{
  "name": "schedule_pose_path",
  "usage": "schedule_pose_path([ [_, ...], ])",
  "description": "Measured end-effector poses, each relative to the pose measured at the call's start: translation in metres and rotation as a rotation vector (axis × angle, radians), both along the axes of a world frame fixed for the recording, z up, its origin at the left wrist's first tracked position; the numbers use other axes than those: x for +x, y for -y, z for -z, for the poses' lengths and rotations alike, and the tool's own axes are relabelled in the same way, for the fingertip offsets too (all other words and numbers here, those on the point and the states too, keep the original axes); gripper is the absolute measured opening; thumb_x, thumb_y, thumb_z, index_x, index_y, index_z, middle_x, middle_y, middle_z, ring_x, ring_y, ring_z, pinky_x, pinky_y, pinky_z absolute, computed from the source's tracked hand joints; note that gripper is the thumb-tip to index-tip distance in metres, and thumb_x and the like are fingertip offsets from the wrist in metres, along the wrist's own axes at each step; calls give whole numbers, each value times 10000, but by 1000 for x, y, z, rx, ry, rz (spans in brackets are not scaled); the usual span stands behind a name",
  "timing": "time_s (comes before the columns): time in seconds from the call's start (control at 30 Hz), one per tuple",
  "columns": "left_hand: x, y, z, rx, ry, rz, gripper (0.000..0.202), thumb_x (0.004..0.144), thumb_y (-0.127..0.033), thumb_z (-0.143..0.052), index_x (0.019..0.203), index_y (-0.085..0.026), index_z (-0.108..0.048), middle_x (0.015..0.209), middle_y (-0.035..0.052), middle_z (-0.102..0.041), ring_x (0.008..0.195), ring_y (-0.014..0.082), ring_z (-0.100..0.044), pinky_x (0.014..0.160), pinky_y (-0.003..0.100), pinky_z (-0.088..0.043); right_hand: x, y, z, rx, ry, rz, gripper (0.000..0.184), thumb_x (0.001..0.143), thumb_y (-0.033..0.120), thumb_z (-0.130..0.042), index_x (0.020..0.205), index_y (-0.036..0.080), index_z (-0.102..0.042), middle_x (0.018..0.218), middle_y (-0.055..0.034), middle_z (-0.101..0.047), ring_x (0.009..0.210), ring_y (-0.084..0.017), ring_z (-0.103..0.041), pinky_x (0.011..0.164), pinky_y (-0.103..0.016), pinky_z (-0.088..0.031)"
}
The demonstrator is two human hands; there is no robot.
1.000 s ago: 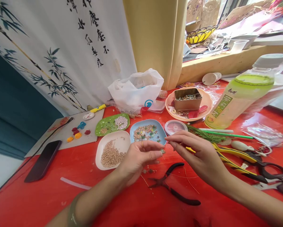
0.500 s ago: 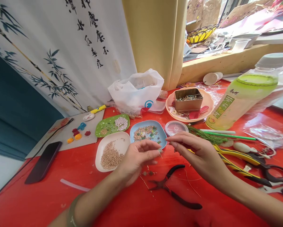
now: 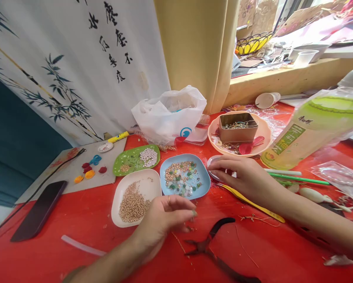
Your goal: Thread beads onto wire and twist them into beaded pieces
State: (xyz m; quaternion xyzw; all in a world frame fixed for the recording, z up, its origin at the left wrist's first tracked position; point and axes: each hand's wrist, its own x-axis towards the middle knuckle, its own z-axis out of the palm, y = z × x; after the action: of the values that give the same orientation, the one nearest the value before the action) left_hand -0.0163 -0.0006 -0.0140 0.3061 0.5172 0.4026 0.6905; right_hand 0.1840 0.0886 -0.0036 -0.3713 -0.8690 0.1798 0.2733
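Observation:
My left hand (image 3: 164,218) hovers low over the red table, thumb and fingers pinched on a small greenish bead at its tips, just below the blue dish (image 3: 202,184) of mixed gold and green beads. My right hand (image 3: 241,177) lies over the round clear spool (image 3: 212,161) to the right of that dish, fingers curled down onto it; what they grip is hidden. Black pliers (image 3: 211,245) lie on the table in front of both hands. Yellow tweezers (image 3: 253,202) lie under my right wrist.
A white dish (image 3: 149,184) of gold beads and a green dish (image 3: 132,159) of pearls sit left of the blue one. Behind are a white plastic bag (image 3: 170,114), a pink plate (image 3: 264,131) with a metal tin, and a green bottle (image 3: 314,125). A phone (image 3: 37,210) lies far left.
The hands have parted: my left hand dropped toward the table with the bead, and my right hand moved away and down onto the clear spool. The camera shifted slightly.

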Motion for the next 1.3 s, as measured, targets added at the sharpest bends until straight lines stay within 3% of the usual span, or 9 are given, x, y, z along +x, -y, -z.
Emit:
schedule_pose_path([
  [0.23, 1, 3, 8, -29, 3, 58, 168, 559, -211, -742, 684, -122, -674, 664, 39, -626, 554, 92, -535, 470, 184, -426, -17, -16, 0, 229, 383, -116, 179, 813, 140, -498, 779, 174, -671, 746, -38, -650, 651, -140, -587, 557, -238, -397],
  [0.73, 3, 3, 18, -106, 58, 47, 166, 537, -181, -730, 667, -108, -658, 643, 33, -620, 512, 86, -535, 450, 187, -438, -54, -22, 7, 251, 559, -224, 125, 802, 106, -526, 747, 152, -629, 725, -33, -616, 590, -124, -494, 437, -267, -132],
  [1.0, 2, 1, 19, -109, 79, 46, 148, 552, -165, -715, 673, -103, -657, 660, 43, -623, 573, 104, -554, 468, 185, -445, -63, -27, 11, 232, 573, -256, 127, 768, 79, -542, 716, 161, -624, 753, -29, -598, 609, -113, -476, 425, -262, -113],
  [1.1, 2, 0, 18, -113, 78, 44, 155, 548, -168, -714, 676, -104, -656, 665, 41, -623, 570, 102, -553, 483, 194, -452, -64, -27, 9, 233, 566, -230, 179, 795, 76, -493, 828, 165, -645, 800, -51, -594, 616, -123, -482, 422, -259, -112],
  [1.2, 2, 0, 16, -120, 68, 45, 165, 540, -175, -713, 676, -101, -653, 648, 40, -617, 568, 104, -551, 494, 204, -456, -64, -25, 9, 230, 573, -291, 333, 770, 51, -500, 1031, 223, -615, 836, -50, -587, 652, -136, -506, 433, -251, -132],
  [1.3, 2, 0, 15, -126, 67, 43, 162, 540, -172, -705, 675, -101, -647, 642, 41, -616, 572, 108, -552, 495, 206, -450, -64, -25, 11, 216, 580, -325, 326, 748, 41, -516, 977, 236, -642, 825, -46, -586, 657, -142, -515, 439, -248, -154],
])
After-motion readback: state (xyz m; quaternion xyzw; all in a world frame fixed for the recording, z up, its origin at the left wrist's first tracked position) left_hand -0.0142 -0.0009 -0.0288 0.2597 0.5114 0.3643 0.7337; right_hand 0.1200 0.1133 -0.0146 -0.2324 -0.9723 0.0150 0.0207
